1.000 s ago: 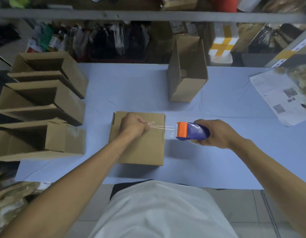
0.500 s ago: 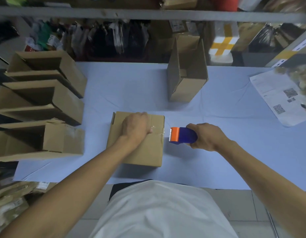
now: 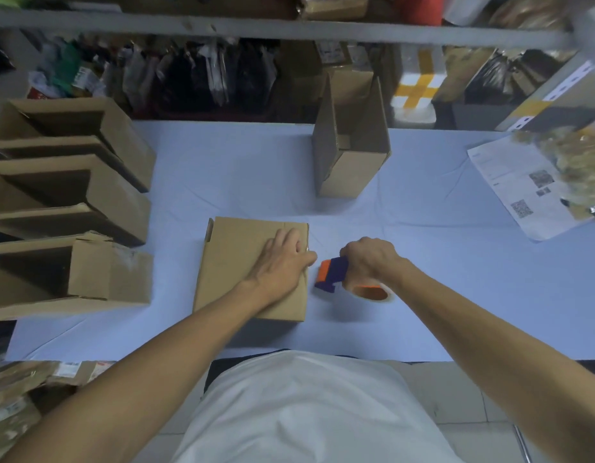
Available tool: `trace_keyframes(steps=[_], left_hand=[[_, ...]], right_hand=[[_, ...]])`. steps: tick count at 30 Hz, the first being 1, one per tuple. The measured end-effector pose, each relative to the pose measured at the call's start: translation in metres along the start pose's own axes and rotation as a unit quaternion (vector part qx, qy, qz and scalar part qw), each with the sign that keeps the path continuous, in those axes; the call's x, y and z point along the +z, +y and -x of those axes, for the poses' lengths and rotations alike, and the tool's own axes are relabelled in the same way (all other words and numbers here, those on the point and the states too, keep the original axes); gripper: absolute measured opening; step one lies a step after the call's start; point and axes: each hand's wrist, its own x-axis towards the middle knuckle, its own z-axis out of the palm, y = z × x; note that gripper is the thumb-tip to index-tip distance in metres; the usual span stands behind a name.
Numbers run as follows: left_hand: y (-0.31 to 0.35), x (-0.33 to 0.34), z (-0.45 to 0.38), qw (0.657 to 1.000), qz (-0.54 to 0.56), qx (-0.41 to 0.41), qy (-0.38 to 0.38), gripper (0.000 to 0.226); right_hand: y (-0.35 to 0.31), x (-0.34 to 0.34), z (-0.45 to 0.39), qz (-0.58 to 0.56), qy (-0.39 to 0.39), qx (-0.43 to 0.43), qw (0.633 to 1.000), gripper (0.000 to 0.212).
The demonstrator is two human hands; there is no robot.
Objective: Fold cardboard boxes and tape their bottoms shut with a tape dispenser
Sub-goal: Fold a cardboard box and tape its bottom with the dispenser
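Observation:
A folded brown cardboard box (image 3: 236, 262) lies bottom up on the pale blue table (image 3: 423, 279), right in front of me. My left hand (image 3: 282, 259) rests flat on its right part, fingers straight and reaching the right edge. Just right of that edge, my right hand (image 3: 371, 259) grips the blue and orange tape dispenser (image 3: 333, 274), tilted down beside the box's right side, with its tape roll (image 3: 373, 291) showing below the hand.
Several open folded boxes (image 3: 72, 208) are stacked on their sides at the left. One open box (image 3: 351, 142) stands upright at the back centre. Printed sheets (image 3: 523, 192) lie at the right edge. Crowded shelves run behind the table.
The dispenser has moved left from a stretched-out tape strip to the box's right edge and tipped downward. My left hand went from a fist on the tape to lying flat.

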Motion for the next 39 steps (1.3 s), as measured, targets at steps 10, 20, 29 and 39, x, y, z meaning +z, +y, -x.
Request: trace_keyframes(steps=[10,20,29,39], left_hand=[[0.020,-0.027,-0.001,0.928,0.287,-0.240,-0.002,0.023],[0.017,-0.036,0.012,0.830,0.467,-0.304,-0.032,0.019],[-0.007,-0.048,0.022,0.861,0.368,-0.350,0.015,0.016],[-0.004,-0.054,0.016,0.901,0.268,-0.340,-0.031,0.011]], right_hand=[[0.033,0.025,0.059,-0.275,0.184,-0.072,0.941,0.046],[0.014,0.014,0.068,-0.341,0.193,-0.140,0.910,0.054],[0.040,0.010,0.068,-0.287,0.147,-0.156,0.933,0.059],[0.062,0.020,0.058,-0.208,0.130,-0.124,0.962,0.051]])
